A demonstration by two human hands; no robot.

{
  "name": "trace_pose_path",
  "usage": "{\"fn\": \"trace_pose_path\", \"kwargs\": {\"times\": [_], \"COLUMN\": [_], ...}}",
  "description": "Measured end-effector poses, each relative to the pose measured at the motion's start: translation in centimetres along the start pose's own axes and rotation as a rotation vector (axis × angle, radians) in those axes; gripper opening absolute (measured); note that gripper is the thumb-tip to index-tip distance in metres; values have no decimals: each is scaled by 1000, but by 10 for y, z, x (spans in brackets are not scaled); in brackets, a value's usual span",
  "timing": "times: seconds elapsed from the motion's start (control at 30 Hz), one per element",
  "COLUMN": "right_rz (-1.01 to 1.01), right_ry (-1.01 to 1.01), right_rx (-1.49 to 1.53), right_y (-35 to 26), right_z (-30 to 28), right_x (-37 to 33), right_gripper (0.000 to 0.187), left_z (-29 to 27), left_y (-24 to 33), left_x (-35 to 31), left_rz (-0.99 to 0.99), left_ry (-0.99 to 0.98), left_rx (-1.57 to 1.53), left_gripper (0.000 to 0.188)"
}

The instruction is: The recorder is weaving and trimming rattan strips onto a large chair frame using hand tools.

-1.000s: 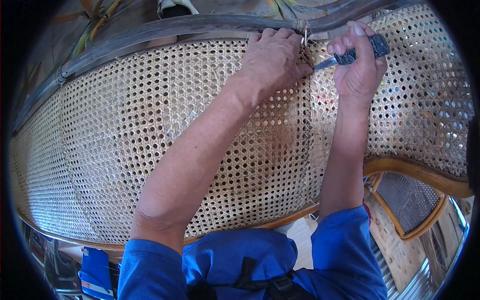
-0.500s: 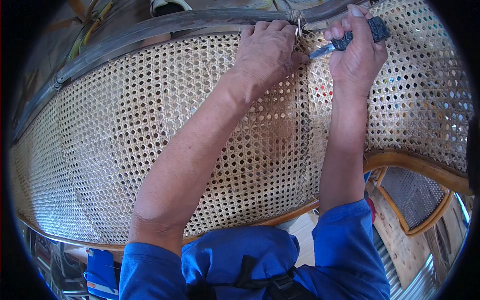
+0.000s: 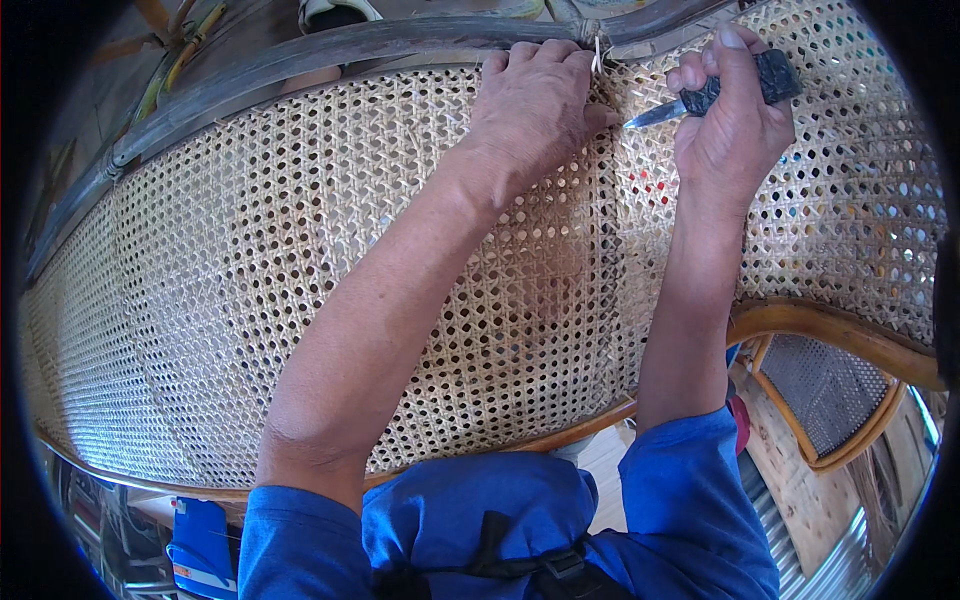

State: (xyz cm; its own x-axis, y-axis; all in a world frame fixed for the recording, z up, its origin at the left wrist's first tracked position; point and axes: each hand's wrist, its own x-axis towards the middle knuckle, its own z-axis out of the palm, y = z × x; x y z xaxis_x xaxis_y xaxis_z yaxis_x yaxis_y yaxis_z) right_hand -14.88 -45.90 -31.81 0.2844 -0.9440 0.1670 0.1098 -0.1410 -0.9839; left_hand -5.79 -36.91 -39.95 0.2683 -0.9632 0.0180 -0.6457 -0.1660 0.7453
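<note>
The widest space is taken up by a pale woven cane panel [image 3: 540, 340], its open mesh curved by the lens and stretched from left to right. Along the panel's far edge a dark pole [image 3: 340, 52] is set, wrapped with a binding beyond the panel's upper middle. The panel's near edge is bordered by a brown rattan rail [image 3: 840, 330]. Below the panel's right part, a smaller rattan frame [image 3: 885, 425] filled with grey mesh can be seen, and below its left part a blue box [image 3: 200, 540]. At the panel's far edge the left hand [image 3: 540, 105] is laid palm down, its fingers reaching over the edge and its thumb pointed rightward; whether anything is pinched beneath cannot be told. Over the panel, to the right of that hand, the right hand [image 3: 735, 130] is curled firmly around the black handle of a knife [image 3: 655, 114]. The knife's bare blade is angled leftward above the mesh, its tip just beside the left thumb; contact cannot be made out. A short pale strand [image 3: 598, 55] is seen upright at the panel's far edge, beside the left fingers.
</note>
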Motion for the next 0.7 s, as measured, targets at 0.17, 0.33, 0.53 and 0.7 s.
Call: {"fn": "trace_pose_path", "kwargs": {"times": [0.17, 0.33, 0.53, 0.7], "right_rz": [-21, 0, -6, 0], "right_ry": [11, -25, -110, -81], "right_rx": [-76, -50, -111, 64], "right_y": [0, -4, -35, -74], "right_z": [0, -7, -13, -33], "right_x": [0, -1, -29, -101], "right_gripper": [9, 12, 27, 32], "left_z": [-1, -4, -14, -47], "left_y": [3, -3, 21, 81], "left_x": [1, 0, -38, -91], "left_rz": [-7, -77, 71, -189], "left_ry": [5, 106, 137, 100], "left_rx": [7, -318, -189, -641], "left_gripper": [56, 37, 26, 25]}}
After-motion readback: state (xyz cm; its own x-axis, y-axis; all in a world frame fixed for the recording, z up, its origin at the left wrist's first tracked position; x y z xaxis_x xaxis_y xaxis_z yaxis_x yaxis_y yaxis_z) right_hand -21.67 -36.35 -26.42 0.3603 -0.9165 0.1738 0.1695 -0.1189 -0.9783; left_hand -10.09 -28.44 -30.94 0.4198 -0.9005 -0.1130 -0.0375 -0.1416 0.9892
